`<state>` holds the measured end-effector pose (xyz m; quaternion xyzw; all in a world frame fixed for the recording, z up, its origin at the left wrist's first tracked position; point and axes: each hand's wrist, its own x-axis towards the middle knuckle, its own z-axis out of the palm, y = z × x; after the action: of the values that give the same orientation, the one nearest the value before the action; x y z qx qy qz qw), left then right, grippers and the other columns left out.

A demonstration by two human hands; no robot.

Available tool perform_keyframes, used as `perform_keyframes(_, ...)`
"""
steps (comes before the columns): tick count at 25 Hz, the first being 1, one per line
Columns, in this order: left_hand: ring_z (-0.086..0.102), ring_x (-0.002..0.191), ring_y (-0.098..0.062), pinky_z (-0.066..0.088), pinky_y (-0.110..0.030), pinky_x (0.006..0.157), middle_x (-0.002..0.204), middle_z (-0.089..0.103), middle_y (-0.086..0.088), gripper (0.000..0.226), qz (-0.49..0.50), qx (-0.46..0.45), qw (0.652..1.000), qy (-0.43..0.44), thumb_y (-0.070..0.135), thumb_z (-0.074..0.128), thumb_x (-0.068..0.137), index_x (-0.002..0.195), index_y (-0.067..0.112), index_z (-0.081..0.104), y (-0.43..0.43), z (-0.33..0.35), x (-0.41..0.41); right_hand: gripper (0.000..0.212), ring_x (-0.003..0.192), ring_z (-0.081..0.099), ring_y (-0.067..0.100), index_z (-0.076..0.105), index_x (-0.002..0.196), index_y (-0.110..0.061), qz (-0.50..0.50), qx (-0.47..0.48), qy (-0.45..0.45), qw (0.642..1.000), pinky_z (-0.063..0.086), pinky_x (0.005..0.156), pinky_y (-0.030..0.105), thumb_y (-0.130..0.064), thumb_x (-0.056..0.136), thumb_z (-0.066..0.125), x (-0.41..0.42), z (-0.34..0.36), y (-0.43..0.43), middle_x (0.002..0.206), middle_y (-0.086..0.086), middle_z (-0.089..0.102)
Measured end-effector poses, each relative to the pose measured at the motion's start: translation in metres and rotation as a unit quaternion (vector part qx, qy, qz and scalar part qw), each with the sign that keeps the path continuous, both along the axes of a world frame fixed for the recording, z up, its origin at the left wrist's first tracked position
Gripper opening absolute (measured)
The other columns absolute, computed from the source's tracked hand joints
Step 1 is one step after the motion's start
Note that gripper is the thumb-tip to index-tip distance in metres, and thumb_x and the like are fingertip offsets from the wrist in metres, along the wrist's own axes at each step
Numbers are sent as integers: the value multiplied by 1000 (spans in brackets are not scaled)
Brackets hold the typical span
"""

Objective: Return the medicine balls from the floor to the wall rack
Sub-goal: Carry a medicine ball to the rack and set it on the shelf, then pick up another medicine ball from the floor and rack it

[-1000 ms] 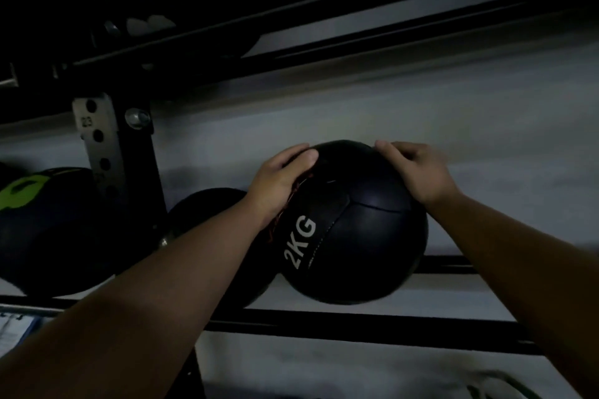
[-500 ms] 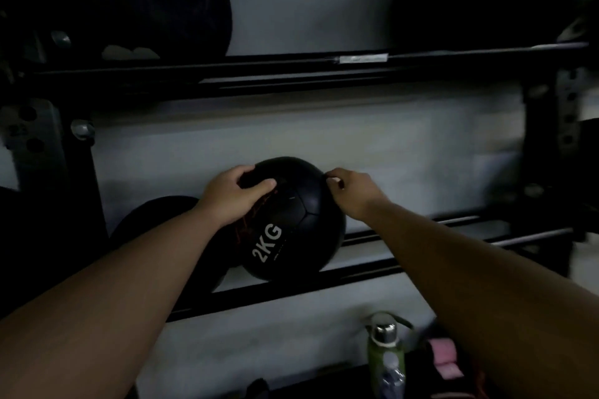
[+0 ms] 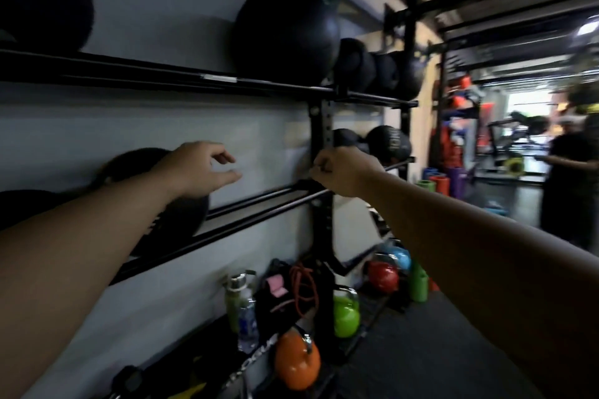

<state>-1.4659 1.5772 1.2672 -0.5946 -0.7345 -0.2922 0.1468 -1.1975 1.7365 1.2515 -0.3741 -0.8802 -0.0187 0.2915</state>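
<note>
The black 2KG medicine ball (image 3: 133, 165) rests on the lower rails of the wall rack (image 3: 259, 201) at the left, half hidden behind my left forearm. My left hand (image 3: 201, 168) hovers just right of the ball, off it, with fingers apart and nothing in them. My right hand (image 3: 340, 172) is curled into a loose fist above the lower rail near the black upright post (image 3: 321, 146); I see nothing in it. A large black ball (image 3: 285, 39) sits on the upper rail, and more balls (image 3: 389, 142) sit further right.
On the floor under the rack stand an orange kettlebell (image 3: 296, 363), a green one (image 3: 346, 314), a red one (image 3: 384, 275) and bottles (image 3: 240, 304). Foam rollers (image 3: 437, 181) stand further along. A person in dark clothes (image 3: 570, 172) stands at the right.
Both hands have come off the 2KG ball, which stays on the lower rails. My view has swung right and drawn back, and the right hand has moved right toward the post.
</note>
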Motion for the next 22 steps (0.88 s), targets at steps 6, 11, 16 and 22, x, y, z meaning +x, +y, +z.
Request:
perform_keyframes(6,69,96,-16,49,-31,86,98,69,20,27,-134,-21,991,-14,54,81,88,106,37,70,33,8,161,36,97,68,28,70,106,-36,-152,20,23,988,41,65,31,-65,89,57,199,7,-47,106,0,73)
perform_keyframes(11,69,86,-5,51,-22,75,90,72,17,31,-243,-53,969,11,50,84,86,106,30,72,19,-13,327,41,91,69,24,69,110,-33,-216,-9,19,976,55,70,33,-66,90,57,362,-26,-110,104,-1,73)
perform_keyframes(16,69,89,-12,58,-35,85,95,72,17,45,-292,-79,952,42,70,74,74,102,35,70,-43,-36,478,32,84,66,14,66,110,-35,-281,-36,21,959,56,71,34,-62,92,62,524,-59,-201,102,-3,70)
perform_keyframes(22,61,91,-14,45,-29,79,101,66,14,49,-340,-94,924,145,70,75,84,120,38,69,-121,-66,652,41,103,66,26,66,123,-27,-366,-60,13,928,56,81,39,-55,93,66,692,-88,-331,115,5,71)
